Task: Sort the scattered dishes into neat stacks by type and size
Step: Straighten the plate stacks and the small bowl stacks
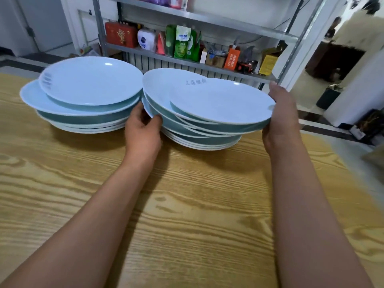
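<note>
A big wooden table (pixel 187 204) fills most of the view. Behind it stands a metal shelf (pixel 199 63) with boxes and bags on it.

Two piles of light blue plates sit on the far part of the table, side by side and almost touching. The left pile (pixel 83 100) rests flat, with a smaller plate sitting a bit crooked on top. The right pile (pixel 199 121) is messy. Its top plates (pixel 207 102) are tilted and do not sit flat on the ones below.

Two bare arms reach over the table to the right pile. The left hand (pixel 143 129) is at the left edge of the tilted plates, in the gap between the two piles. Its thumb presses on the rim and its fingers curl under, so it pinches the plates. The right hand (pixel 280 117) holds the right edge of the same plates. Its fingers go behind the rim, and how they lie cannot be told.
</note>
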Tool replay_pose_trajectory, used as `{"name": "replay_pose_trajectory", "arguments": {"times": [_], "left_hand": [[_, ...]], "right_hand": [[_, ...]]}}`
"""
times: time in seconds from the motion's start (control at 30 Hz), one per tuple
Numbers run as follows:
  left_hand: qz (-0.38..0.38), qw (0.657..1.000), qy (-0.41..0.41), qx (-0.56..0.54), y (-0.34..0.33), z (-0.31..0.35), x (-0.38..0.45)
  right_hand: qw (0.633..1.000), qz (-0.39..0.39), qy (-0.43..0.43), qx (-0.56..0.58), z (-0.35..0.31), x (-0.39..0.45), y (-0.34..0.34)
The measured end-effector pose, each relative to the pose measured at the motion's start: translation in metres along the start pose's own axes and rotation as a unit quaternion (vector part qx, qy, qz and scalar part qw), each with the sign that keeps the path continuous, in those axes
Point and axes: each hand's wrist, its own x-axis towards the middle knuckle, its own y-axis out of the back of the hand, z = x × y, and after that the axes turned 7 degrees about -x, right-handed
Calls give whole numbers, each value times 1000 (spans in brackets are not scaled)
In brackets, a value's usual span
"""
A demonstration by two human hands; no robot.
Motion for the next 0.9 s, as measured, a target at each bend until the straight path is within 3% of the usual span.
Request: {"name": "replay_pose_trajectory", "arguments": {"times": [0.3, 0.57, 0.73, 0.9], "left_hand": [[-26, 999, -6, 26, 0, 2, -7], [-2, 998, 16, 67, -1, 3, -8], [34, 998, 45, 8, -1, 5, -4], [35, 999, -37, 20, -4, 7, -16]], "right_hand": [[997, 33, 12, -67, 2, -7, -9], [995, 67, 14, -72, 1, -5, -7], [991, 61, 6, -123, -1, 1, 5], [990, 66, 0, -126, -1, 1, 7]]}}
